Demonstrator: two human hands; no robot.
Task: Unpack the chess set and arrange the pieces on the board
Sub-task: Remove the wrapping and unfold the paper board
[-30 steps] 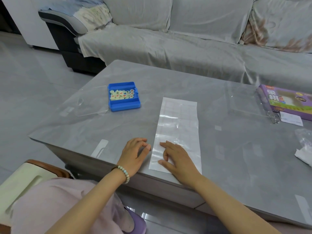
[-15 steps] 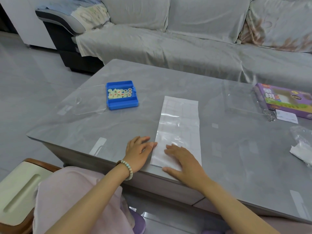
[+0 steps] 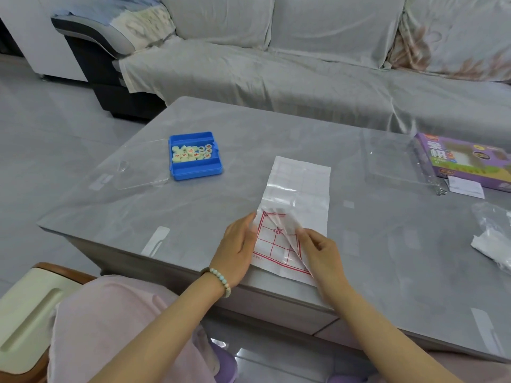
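board (image 3: pixel 300 186) grid faint beneath upper fold

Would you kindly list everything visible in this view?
paper chess board: one, white with red grid, table's near edge
chess pieces: several, cream with red marks, in blue tray
blue tray: one, blue, table's left
clear lid: one, transparent, left of blue tray
purple box: one, purple, far right
plastic bag: one, clear, right edge
table: one, grey, centre
sofa: one, grey, behind table
bead bracelet: one, pale, left wrist
left hand: one, touching board's left edge
right hand: one, pinching board's lifted fold
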